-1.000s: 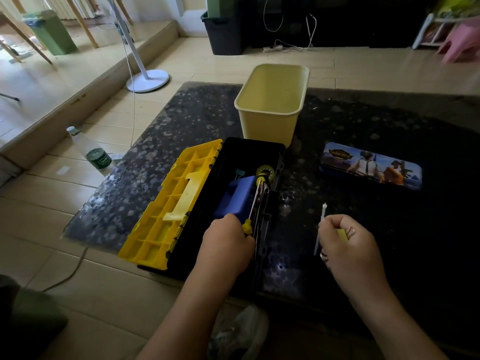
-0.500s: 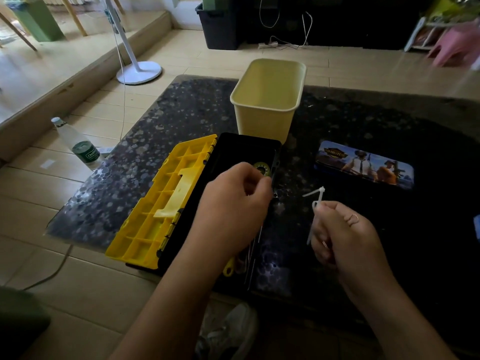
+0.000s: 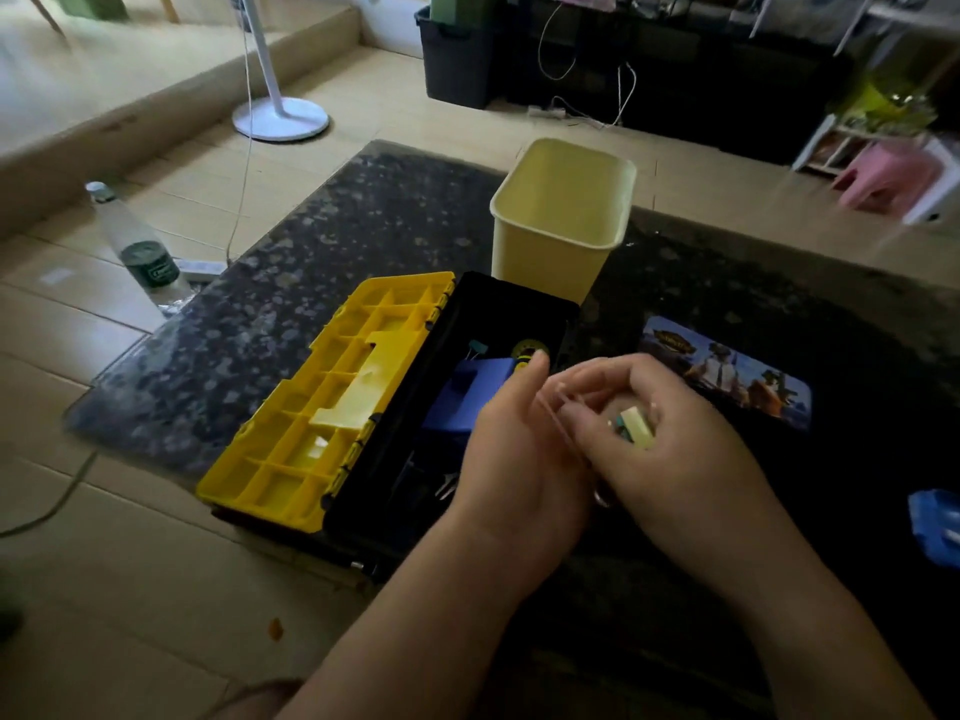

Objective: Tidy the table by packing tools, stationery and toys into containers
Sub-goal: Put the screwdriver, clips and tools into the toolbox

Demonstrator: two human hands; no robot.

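A black toolbox point(image 3: 524, 309) lies open on the dark speckled table point(image 3: 322, 283), its yellow lid point(image 3: 317, 407) folded out to the left. Inside it I see a blue block point(image 3: 467, 397), a teal binder clip point(image 3: 477, 347) and a yellow-black round tool point(image 3: 525, 351). My right hand point(image 3: 670, 449) is shut on a pale yellow clip point(image 3: 638, 427) with a thin white strip. My left hand point(image 3: 519, 459) meets it above the toolbox's right edge, fingers pinching the strip point(image 3: 553, 423). A printed pencil tin point(image 3: 727, 371) lies closed to the right.
An empty pale yellow bin point(image 3: 563, 220) stands behind the toolbox. A blue object point(image 3: 935, 522) lies at the table's right edge. On the floor left are a plastic bottle point(image 3: 140, 246), a fan base point(image 3: 280, 119) and a cable. A pink stool point(image 3: 888, 179) stands at the far right.
My left hand left the screwdriver inside the toolbox, rose and moved right to meet my right hand. My right hand turned the clip and strip toward the left hand.
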